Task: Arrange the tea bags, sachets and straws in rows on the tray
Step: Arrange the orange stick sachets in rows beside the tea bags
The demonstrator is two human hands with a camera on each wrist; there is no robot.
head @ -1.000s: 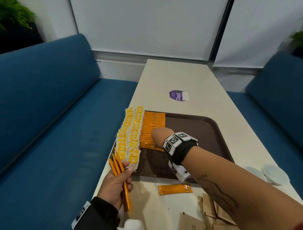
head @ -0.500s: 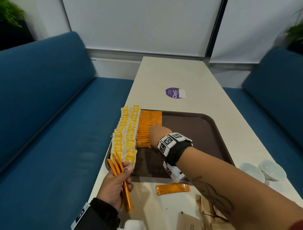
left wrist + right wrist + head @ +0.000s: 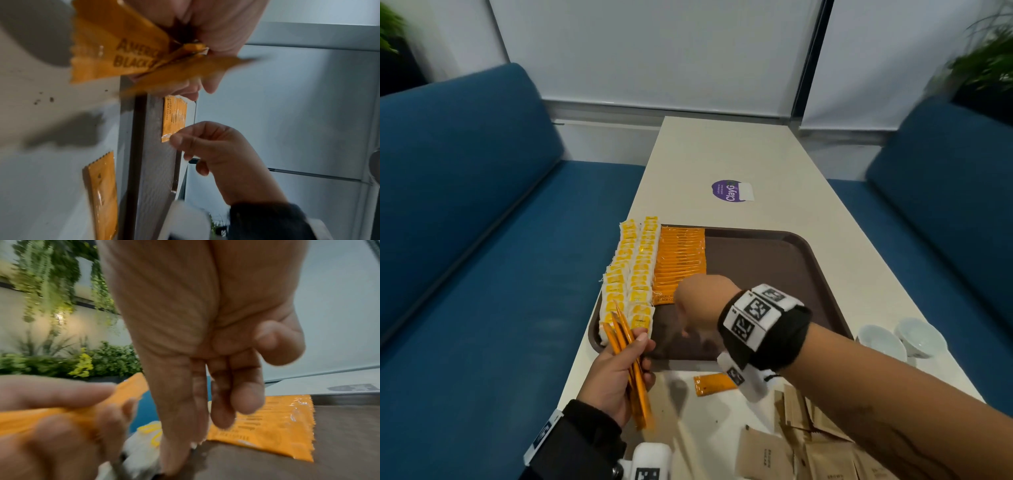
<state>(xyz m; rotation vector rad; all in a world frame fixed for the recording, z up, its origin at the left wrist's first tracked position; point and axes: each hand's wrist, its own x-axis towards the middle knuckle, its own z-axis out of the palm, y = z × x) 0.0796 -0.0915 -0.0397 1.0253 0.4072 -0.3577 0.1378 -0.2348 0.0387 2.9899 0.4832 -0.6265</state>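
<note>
Fingers (image 3: 640,346) of the left hand (image 3: 616,380) curl round a small bunch of orange sachets (image 3: 635,373), the thumb clamping them against the palm; the bunch sticks up over the near left corner of the brown tray (image 3: 791,274) and reaches down past the heel of the hand. From the left wrist view the held sachets fan out, one bearing dark lettering. Over the tray's near part the right hand (image 3: 700,301) hovers with its back to the head camera, and its fingers (image 3: 236,394) hang down loosely bent with nothing between them, just beside the near end of the sachet row. On the tray, two rows of yellow-and-white tea bags (image 3: 631,270) run along the left edge, partly over the rim, and next to them lies an overlapping row of orange sachets (image 3: 681,260); the right part of the tray shows bare brown. One loose orange sachet (image 3: 714,383) lies on the counter (image 3: 729,150) just in front of the tray, partly behind the right wrist band. Brown paper packets (image 3: 791,445) are heaped on the counter near the person, and two white cups (image 3: 900,337) stand at the right of the tray. Farther along the counter sits a purple round sticker (image 3: 727,191).
</note>
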